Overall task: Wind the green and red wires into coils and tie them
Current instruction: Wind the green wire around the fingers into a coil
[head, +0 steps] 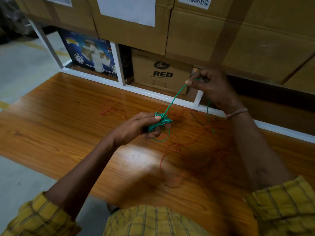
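My left hand (pixel 139 126) is closed around a small coil of green wire (pixel 161 122) just above the wooden table (pixel 59 130). From the coil a taut green strand runs up and to the right into my right hand (pixel 209 86), which pinches it between thumb and fingers. A loose green tail hangs down below my right wrist. The red wire (pixel 172 150) lies uncoiled in loose tangled loops on the table under and around both hands, with one loop reaching out to the left.
A white shelf frame (pixel 119 65) runs along the table's far edge, holding a blue printed box (pixel 88 53) and a brown "RED" carton (pixel 162 72). Large cardboard boxes (pixel 238 31) stack above. Grey floor lies to the left.
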Tool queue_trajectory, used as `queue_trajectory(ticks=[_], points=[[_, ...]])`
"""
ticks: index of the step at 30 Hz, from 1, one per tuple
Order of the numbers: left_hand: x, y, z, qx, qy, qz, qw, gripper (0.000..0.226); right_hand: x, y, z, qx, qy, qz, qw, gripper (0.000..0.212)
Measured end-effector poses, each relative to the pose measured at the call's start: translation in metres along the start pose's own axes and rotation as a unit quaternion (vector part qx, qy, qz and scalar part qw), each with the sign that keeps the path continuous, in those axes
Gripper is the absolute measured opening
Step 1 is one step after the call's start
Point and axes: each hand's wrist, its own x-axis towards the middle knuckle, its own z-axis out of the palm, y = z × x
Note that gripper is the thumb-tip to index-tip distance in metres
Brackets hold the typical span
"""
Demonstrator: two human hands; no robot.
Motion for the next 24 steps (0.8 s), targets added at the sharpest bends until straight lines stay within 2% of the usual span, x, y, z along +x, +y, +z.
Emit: queue_trajectory(ticks=[3,6,8,11,14,17,18,21,24], points=[[0.002,0.012,0.004,-0.079,-0.026,0.021,0.996,0.048,0.008,0.022,0.013,0.013,0.037,0.016,0.999,0.026],[0.007,0.023,0.009,-0.153,-0.018,0.055,0.986,0.051,-0.002,0.045,0.045,-0.003,0.052,0.035,0.998,0.030],[0.014,0.027,0.012,-0.186,0.015,0.082,0.979,0.052,-0.022,0.059,0.074,-0.032,0.006,0.041,0.999,0.024],[0.026,0.024,0.012,-0.210,0.093,0.099,0.968,0.051,-0.061,0.066,0.113,-0.002,-0.059,0.076,0.995,0.023],[0.034,0.012,0.005,-0.159,0.173,0.097,0.967,0.049,-0.096,0.059,0.130,-0.053,-0.107,0.058,0.991,0.024],[0.040,-0.005,0.001,-0.067,0.248,0.071,0.964,0.045,-0.119,0.033,0.130,-0.157,-0.174,-0.030,0.972,0.011],[0.040,-0.010,0.002,-0.030,0.261,0.060,0.963,0.043,-0.121,0.021,0.126,-0.181,-0.195,-0.047,0.963,0.012],[0.038,-0.021,0.009,0.060,0.251,0.021,0.966,0.038,-0.117,-0.015,0.106,-0.262,-0.210,-0.061,0.940,0.020],[0.032,-0.026,0.012,0.137,0.242,-0.018,0.960,0.046,-0.105,-0.035,0.074,-0.305,-0.192,-0.059,0.931,0.016]])
